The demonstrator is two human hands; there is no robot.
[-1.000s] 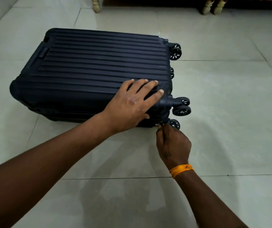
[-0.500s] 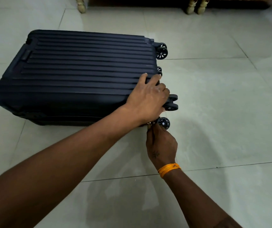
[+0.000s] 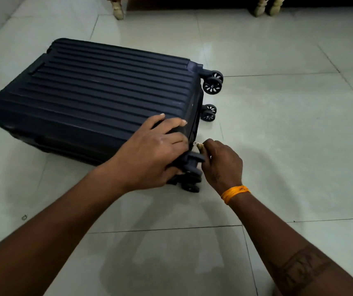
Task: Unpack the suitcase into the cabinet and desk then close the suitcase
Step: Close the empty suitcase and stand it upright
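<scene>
**Head view: zipping the wheel-end corner, slip risk at the bend**

Dark navy ribbed hard-shell suitcase [image 3: 98, 99] lies flat and lid-down on the pale tiled floor [image 3: 278, 135], wheels pointing right. Carved wooden furniture legs [image 3: 265, 6] stand along the far edge, well apart from it.

Left hand [image 3: 149, 154] lies over the near right corner, fingers [image 3: 171, 124] spread and bent over the shell edge, palm bearing down just above the black caster wheels [image 3: 190, 178]. It braces the case and grips nothing separate.

Right hand [image 3: 222, 163], orange thread band [image 3: 234, 193] at the wrist, has thumb and forefinger pinched on the small metal zip pull [image 3: 199, 144] at the wheel-end seam, just beside the left hand.

My read: unpacking looks done, closing is mid-zip. How much seam is left is hidden behind the far side.

Risks:
- Pull is tiny; the pinch could slip off going round the corner radius.
- If the left hand eases, the shell halves could gap and the slider bind or skip teeth.
- Nearest caster sits right under the zip path; knuckles may hit it and break the stroke.
- Hard sideways tug could skid the case on smooth tile.
</scene>
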